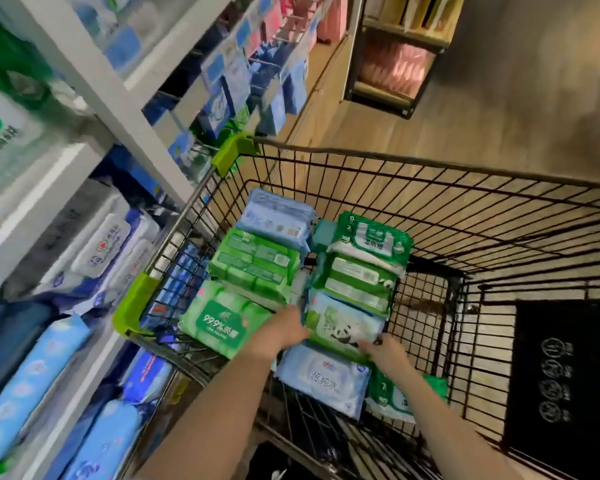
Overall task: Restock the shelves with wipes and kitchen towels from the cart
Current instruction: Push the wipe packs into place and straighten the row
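Observation:
A black wire cart [430, 188] with green corner guards holds several packs of wipes, green ones and pale blue ones. Both my hands reach into it. My left hand [284, 330] grips the left edge of a green-and-white pack with a panda [343, 327]. My right hand [381, 348] holds the same pack at its lower right corner. Below it lies a pale blue pack [323, 379]. A green pack marked 99.9% [219, 323] lies to the left. The white shelves [94, 81] on the left carry blue and white wipe packs.
The cart stands close against the shelf unit. Hanging blue and pink packets [243, 74] fill the rack farther along the aisle. A wooden display stand [395, 64] is at the far end. The cart's black child-seat flap [561, 375] is at right, above wood flooring.

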Tool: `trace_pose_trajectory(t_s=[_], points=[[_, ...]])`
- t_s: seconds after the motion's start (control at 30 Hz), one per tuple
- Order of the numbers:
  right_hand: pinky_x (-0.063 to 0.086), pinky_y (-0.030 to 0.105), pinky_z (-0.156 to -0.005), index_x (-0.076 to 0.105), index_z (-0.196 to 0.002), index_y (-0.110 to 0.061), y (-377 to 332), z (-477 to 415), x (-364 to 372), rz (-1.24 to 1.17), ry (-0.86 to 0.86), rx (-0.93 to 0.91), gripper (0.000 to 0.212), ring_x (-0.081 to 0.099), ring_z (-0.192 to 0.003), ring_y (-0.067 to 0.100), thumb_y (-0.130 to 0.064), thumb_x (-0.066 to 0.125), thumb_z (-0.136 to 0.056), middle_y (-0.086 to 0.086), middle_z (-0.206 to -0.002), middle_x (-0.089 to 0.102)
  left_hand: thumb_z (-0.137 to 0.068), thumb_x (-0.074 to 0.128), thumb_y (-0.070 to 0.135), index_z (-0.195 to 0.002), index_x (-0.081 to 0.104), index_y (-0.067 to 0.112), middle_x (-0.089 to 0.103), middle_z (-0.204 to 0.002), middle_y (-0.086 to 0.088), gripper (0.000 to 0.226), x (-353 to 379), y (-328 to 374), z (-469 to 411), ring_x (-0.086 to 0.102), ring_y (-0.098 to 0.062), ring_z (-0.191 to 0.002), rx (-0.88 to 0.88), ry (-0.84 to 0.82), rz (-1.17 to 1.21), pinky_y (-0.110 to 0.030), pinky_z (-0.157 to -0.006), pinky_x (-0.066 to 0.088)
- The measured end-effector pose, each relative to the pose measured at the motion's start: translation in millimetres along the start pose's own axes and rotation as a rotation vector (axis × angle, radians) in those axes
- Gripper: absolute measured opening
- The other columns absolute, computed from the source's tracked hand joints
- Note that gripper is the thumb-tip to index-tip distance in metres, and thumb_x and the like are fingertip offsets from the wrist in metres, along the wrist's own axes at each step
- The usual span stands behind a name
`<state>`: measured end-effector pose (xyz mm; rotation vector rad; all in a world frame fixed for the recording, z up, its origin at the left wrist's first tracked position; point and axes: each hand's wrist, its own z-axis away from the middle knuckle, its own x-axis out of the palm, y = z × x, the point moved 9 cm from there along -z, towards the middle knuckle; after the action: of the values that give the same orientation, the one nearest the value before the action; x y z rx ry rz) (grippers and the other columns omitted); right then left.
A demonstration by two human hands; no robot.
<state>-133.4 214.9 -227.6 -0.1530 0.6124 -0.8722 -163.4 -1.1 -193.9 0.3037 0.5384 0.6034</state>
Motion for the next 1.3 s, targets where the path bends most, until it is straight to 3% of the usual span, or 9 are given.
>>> trace_pose_trajectory(t_s=[0.13, 0.3, 0.43, 0.57, 0.67, 0.77, 0.97, 1.2, 1.3], points=[[0.044, 0.026, -0.086, 0.044, -0.136, -0.005, 15.3, -8.3, 6.3, -0.174, -0.036, 0.089, 0.057, 0.057, -0.109, 0.026, -0.034, 0.063, -0.091, 0.011, -0.128, 0.057, -0.088, 0.059, 0.031, -0.104, 0.063, 0.003, 0.065, -0.100, -0.019, 0.033, 20.1, -11.3, -29.8, 0.064, -0.030, -0.092, -0.087, -0.089, 0.061, -0.039, -0.082, 0.051], [0.041, 0.046, -0.106, 0.034, -0.147, -0.017, 41.2, -25.5, 22.5, -0.452, -0.087, 0.145, 0.112, 0.053, -0.122, 0.027, -0.065, 0.080, -0.056, 0.005, -0.138, 0.052, -0.081, 0.059, 0.060, -0.146, 0.032, 0.005, 0.039, -0.147, -0.016, 0.089, 31.9, -13.6, -55.3, 0.045, -0.032, -0.128, -0.140, -0.099, 0.109, -0.035, -0.105, 0.037], [0.048, 0.044, -0.100, 0.047, -0.137, -0.013, 36.3, -18.9, 25.3, -0.565, -0.083, 0.152, 0.066, 0.062, -0.108, 0.023, -0.034, 0.075, -0.081, 0.005, -0.124, 0.062, -0.055, 0.070, 0.076, -0.138, 0.046, 0.012, 0.050, -0.139, -0.002, 0.107, 27.0, -7.1, -58.8, 0.053, -0.023, -0.119, -0.141, -0.043, 0.151, -0.031, -0.100, 0.043], [0.049, 0.043, -0.099, 0.043, -0.138, -0.014, 29.2, -4.0, 17.8, -0.556, -0.109, 0.121, 0.062, 0.061, -0.106, 0.024, -0.030, 0.071, -0.085, 0.007, -0.124, 0.058, -0.069, 0.076, 0.057, -0.147, 0.031, 0.009, 0.039, -0.147, -0.005, 0.102, 29.1, -7.4, -44.9, 0.043, -0.025, -0.131, -0.157, -0.101, 0.141, -0.033, -0.107, 0.036], [0.052, 0.037, -0.090, 0.048, -0.128, -0.015, 18.6, 12.8, 14.3, -0.464, -0.132, 0.051, 0.049, 0.063, -0.099, 0.023, -0.022, 0.071, -0.085, 0.006, -0.114, 0.061, -0.033, 0.080, 0.078, -0.141, 0.043, 0.012, 0.049, -0.141, -0.004, 0.132, 32.6, -17.4, -46.5, 0.054, -0.022, -0.121, -0.103, -0.125, 0.229, -0.035, -0.106, 0.041], [0.052, 0.035, -0.087, 0.047, -0.122, -0.018, 12.9, 22.7, 10.2, -0.481, -0.109, -0.005, 0.045, 0.061, -0.099, 0.019, -0.014, 0.072, -0.084, 0.000, -0.109, 0.060, -0.032, 0.086, 0.070, -0.122, 0.050, 0.014, 0.057, -0.127, 0.001, 0.112, 15.3, -13.8, -31.3, 0.057, -0.015, -0.110, -0.098, -0.074, 0.320, -0.033, -0.098, 0.046], [0.053, 0.040, -0.091, 0.050, -0.114, -0.021, -9.7, 31.3, 2.3, -0.650, -0.116, -0.068, 0.036, 0.067, -0.094, 0.018, -0.013, 0.070, -0.086, -0.002, -0.105, 0.064, -0.078, 0.074, 0.044, -0.147, 0.018, 0.007, 0.030, -0.149, -0.006, 0.096, -10.4, 2.3, -9.5, 0.036, -0.024, -0.133, -0.064, -0.040, 0.477, -0.029, -0.091, 0.034], [0.052, 0.020, -0.068, 0.047, -0.118, -0.016, -34.3, 16.5, -4.9, -0.714, -0.127, -0.123, 0.035, 0.065, -0.088, 0.014, -0.012, 0.066, -0.089, -0.005, -0.098, 0.062, -0.074, 0.079, 0.040, -0.141, 0.037, 0.012, 0.046, -0.140, -0.001, 0.084, -19.5, -3.1, -9.4, 0.046, -0.020, -0.124, -0.051, -0.020, 0.654, -0.030, -0.103, 0.034], [0.051, 0.019, -0.066, 0.049, -0.116, -0.014, -35.2, 6.8, -4.3, -0.706, -0.152, -0.106, 0.035, 0.065, -0.087, 0.017, -0.011, 0.068, -0.087, 0.001, -0.099, 0.064, -0.073, 0.082, 0.033, -0.128, 0.053, 0.016, 0.062, -0.120, 0.003, 0.065, -23.4, 1.6, -7.7, 0.060, -0.011, -0.104, -0.029, -0.025, 0.687, -0.019, -0.088, 0.046]])
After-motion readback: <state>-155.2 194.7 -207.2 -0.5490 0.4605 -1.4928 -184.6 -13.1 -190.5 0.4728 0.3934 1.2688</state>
